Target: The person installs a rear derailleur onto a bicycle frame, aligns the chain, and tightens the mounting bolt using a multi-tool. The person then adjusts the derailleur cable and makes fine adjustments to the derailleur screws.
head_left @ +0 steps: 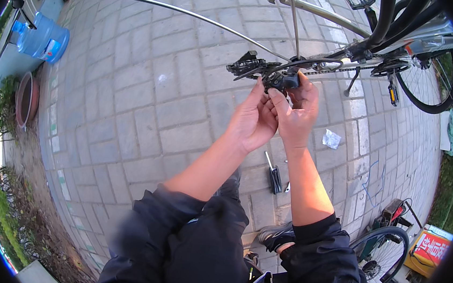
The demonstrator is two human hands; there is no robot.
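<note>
- Bicycle [377,52] is at the upper right, and its chain [327,70] runs leftward to the place where two hands work.
- The black part [284,82], rounded and compact, is in the upper middle, above the paved ground [149,97] and just beside a dark mechanical assembly [246,66].
- The left hand [255,123] grasps the left edge of this part with thumb and fingertips; its other fingers are curled, and its palm is partly visible.
- The right hand [299,115] grasps the same part from the right, with the thumb in front and the fingers bent around its side. The two hands are very near to each other.
- A long thin metal rod [157,4] goes in a curve from the upper left toward the part.
- On the ground, below the hands, lies a small black tool [275,179] with a silver shaft, near the right forearm. A crumpled white wrapper [332,139] lies to the right of this forearm.
- A blue water jug [44,39] and a reddish basin [27,100] are at the left side, well apart from the hands.
- At the lower right is another wheel [405,246], beside a red and yellow box [432,250].
</note>
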